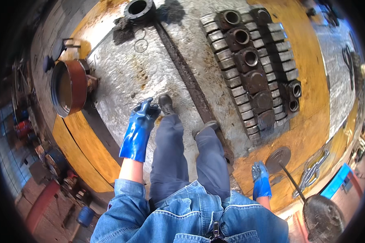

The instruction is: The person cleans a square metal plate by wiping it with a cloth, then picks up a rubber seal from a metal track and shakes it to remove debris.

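Note:
My left hand, in a long blue rubber glove, is raised over the floor beside my left boot. Its fingers are curled closed, and a thin dark wire-like loop sticks out on both sides of them. Low at my right side hangs my right hand in a matching glove, its fingers curled in with nothing visible in them. Several thin rings, one of them a pale ring, lie on the metal floor plate ahead of the left hand. A long dark greasy bar runs past my right boot.
Dark metal fittings with round openings stand in rows among metal blocks at the right. A thick flanged ring sits at the far end of the bar. Leftward is a rusty drum; at lower right, a round-based stand.

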A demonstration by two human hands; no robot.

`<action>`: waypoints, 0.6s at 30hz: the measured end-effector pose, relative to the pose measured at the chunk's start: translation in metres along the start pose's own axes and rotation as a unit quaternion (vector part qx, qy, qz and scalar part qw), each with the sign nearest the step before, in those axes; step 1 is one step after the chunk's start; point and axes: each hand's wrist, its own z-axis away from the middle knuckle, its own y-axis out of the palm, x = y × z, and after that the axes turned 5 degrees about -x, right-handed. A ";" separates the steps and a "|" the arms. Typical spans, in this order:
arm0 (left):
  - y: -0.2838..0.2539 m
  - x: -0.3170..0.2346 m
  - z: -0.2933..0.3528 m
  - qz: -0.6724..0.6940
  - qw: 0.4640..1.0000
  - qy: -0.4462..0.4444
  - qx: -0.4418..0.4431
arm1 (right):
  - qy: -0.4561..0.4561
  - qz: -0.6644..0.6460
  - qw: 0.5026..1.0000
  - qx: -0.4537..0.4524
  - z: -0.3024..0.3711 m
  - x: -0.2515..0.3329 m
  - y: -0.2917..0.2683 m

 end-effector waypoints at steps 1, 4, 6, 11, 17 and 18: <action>-0.009 0.008 -0.003 -0.064 0.996 0.062 0.000 | -0.021 0.021 0.999 0.028 -0.002 0.002 0.013; -0.037 0.008 -0.015 -0.223 0.970 0.087 0.042 | -0.071 0.089 0.989 0.090 0.028 0.028 0.078; -0.055 0.026 -0.023 -0.153 0.987 0.019 0.037 | -0.106 0.172 0.974 0.105 0.072 0.047 0.148; -0.071 0.046 -0.090 0.148 0.980 -0.120 0.053 | -0.207 0.439 0.871 0.074 0.098 0.061 0.250; -0.077 0.035 -0.146 0.448 0.814 -0.371 -0.021 | -0.284 0.534 0.796 -0.003 0.101 0.061 0.328; -0.076 0.037 -0.153 0.442 0.814 -0.376 -0.021 | -0.276 0.576 0.770 0.006 0.098 0.067 0.341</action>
